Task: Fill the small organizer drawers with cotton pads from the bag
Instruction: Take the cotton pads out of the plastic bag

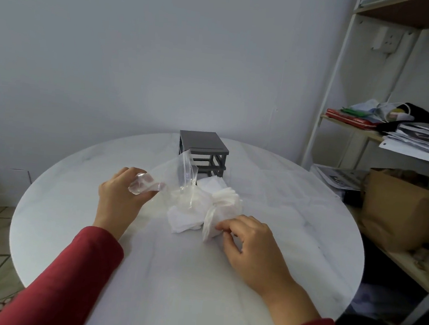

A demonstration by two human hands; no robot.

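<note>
Clear bag in left hand; right hand pinching cotton pads.

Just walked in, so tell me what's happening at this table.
A person in red sleeves is getting cotton pads out of a clear plastic bag on a round white table. The left hand grips the bag's crumpled end, while the right hand pinches the edge of the fanned stack of pads. Just behind them stands the small grey organizer; its frame slots look open, and no drawer can be made out.
</note>
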